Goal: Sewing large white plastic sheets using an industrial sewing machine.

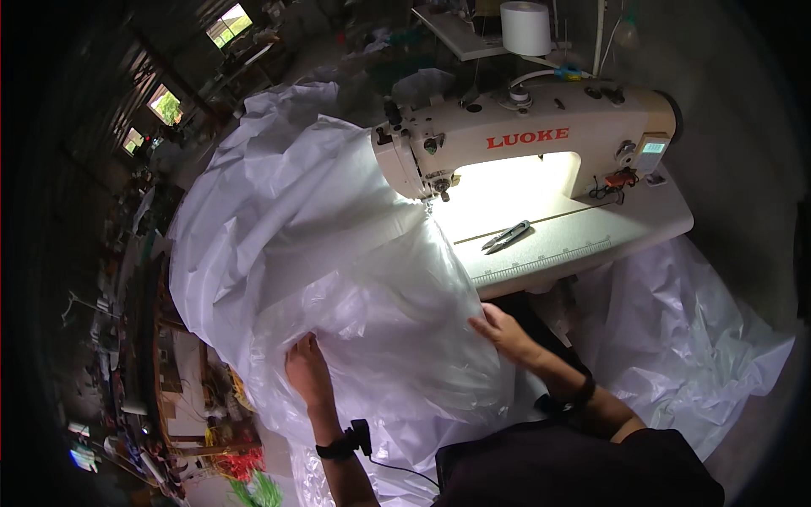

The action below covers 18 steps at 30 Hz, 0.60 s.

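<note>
A large translucent white plastic sheet lies in loose folds over the left of the sewing machine's bed and hangs toward me. My left hand is closed on a fold of it, with the fingertips partly hidden. At the sheet's right edge, just off the table's front, my right hand pinches the border between thumb and fingers. That border runs up to the needle area of the white sewing machine, where the lamp shines on it. The presser foot stands at the sheet's edge.
Thread snips lie on the machine bed, near a printed ruler strip. A white thread cone stands behind the machine. More white sheeting hangs at the right. Red and green strands lie at the lower left.
</note>
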### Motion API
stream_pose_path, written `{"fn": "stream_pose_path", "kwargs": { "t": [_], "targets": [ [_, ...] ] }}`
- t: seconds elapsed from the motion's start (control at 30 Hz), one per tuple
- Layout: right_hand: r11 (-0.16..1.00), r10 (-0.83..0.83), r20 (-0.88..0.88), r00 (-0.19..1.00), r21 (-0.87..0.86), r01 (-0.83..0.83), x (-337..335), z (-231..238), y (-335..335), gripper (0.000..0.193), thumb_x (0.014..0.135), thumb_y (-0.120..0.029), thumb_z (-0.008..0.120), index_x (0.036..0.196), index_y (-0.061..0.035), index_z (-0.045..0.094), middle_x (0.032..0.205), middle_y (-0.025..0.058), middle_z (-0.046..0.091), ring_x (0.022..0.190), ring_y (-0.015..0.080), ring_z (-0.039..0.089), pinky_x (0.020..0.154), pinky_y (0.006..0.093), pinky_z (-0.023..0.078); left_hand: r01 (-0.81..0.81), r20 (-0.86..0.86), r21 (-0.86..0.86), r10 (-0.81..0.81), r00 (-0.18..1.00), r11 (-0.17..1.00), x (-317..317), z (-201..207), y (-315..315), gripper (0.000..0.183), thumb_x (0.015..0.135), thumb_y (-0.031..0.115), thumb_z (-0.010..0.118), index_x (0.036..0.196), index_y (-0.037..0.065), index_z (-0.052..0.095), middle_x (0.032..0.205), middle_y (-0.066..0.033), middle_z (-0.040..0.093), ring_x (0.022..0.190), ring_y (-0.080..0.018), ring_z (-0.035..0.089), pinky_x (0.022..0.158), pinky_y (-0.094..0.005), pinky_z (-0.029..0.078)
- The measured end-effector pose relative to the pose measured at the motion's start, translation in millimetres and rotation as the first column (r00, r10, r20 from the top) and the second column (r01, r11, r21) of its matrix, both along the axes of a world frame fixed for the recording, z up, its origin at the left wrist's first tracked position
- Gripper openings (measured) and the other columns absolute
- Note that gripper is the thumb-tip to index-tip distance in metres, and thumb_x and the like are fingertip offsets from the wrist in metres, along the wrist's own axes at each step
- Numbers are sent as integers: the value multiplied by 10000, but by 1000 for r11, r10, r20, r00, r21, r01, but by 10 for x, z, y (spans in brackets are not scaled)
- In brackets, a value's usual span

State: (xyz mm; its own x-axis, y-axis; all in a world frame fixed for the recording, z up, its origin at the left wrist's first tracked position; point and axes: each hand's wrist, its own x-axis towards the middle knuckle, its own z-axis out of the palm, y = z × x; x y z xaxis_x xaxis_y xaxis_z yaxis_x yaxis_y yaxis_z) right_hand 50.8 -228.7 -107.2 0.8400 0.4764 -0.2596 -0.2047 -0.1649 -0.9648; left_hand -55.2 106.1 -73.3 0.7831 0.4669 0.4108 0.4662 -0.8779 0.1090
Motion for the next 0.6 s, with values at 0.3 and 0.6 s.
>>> {"fn": "stream_pose_path", "kwargs": {
  "t": [0.3,0.6],
  "targets": [
    [833,267,704,658,-512,210,-369,-256,-1,612,850,-11,535,1427,45,339,657,133,614,501,295,615,467,390,484,30,149,124,-49,988,992,123,-350,-48,413,818,222,702,1125,-8,548,1091,-219,596,1015,-401,571,863,-455,468],
    [667,484,615,622,-720,194,-234,-27,384,601,791,-16,527,1374,84,418,594,71,626,510,223,643,447,344,505,22,366,-56,0,931,998,611,-14,297,177,979,129,504,1015,-35,559,951,-237,624,877,-417,597,767,-455,473]
  ]
}}
